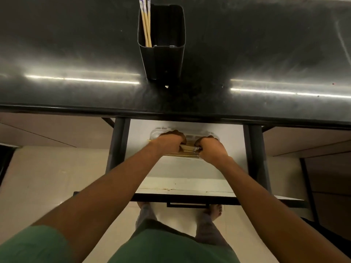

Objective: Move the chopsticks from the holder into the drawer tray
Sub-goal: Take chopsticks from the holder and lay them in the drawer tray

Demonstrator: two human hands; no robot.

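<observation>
Both hands at the drawer tray

My left hand (169, 141) and right hand (210, 149) have fingers curled closed around the chopstick bundle (188, 150) over the tray (212, 134); three chopsticks (147, 29) stand in the holder (163, 59) on the worktop (76, 54).

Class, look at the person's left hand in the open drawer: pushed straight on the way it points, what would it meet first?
Probably the clear plastic tray at the drawer's back, just beyond the left hand, which grips the chopsticks; depth is uncertain.
</observation>
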